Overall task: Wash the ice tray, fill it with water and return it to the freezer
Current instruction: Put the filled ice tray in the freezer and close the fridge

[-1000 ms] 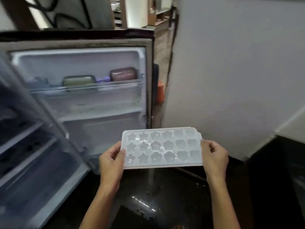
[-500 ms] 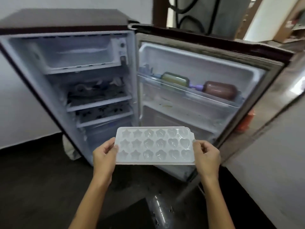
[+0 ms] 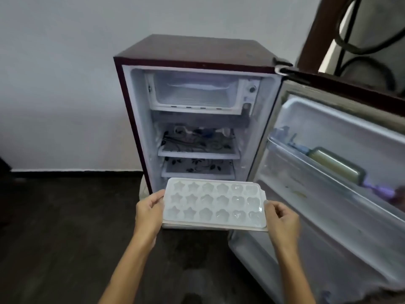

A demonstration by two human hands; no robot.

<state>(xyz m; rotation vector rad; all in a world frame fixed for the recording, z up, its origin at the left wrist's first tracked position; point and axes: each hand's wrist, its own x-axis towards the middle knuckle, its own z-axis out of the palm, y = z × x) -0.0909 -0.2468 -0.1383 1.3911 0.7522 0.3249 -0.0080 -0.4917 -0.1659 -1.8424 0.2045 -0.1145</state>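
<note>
I hold a white ice tray (image 3: 213,204) with star, flower and heart moulds level in front of a small maroon fridge (image 3: 197,51). My left hand (image 3: 150,212) grips its left end and my right hand (image 3: 281,218) grips its right end. The moulds glisten as if water is in them. The freezer compartment (image 3: 195,91) sits open at the top of the fridge, above and beyond the tray, with frost on its back wall.
The fridge door (image 3: 333,172) swings open to the right, its shelf holding a green container (image 3: 335,165) and a purple item. Two patterned shelves (image 3: 197,150) lie below the freezer. Dark floor (image 3: 65,227) spreads left; a grey wall stands behind.
The view has swung left, from the door shelf to facing the open fridge squarely. Both hands keep the tray level at the same height in front of me.
</note>
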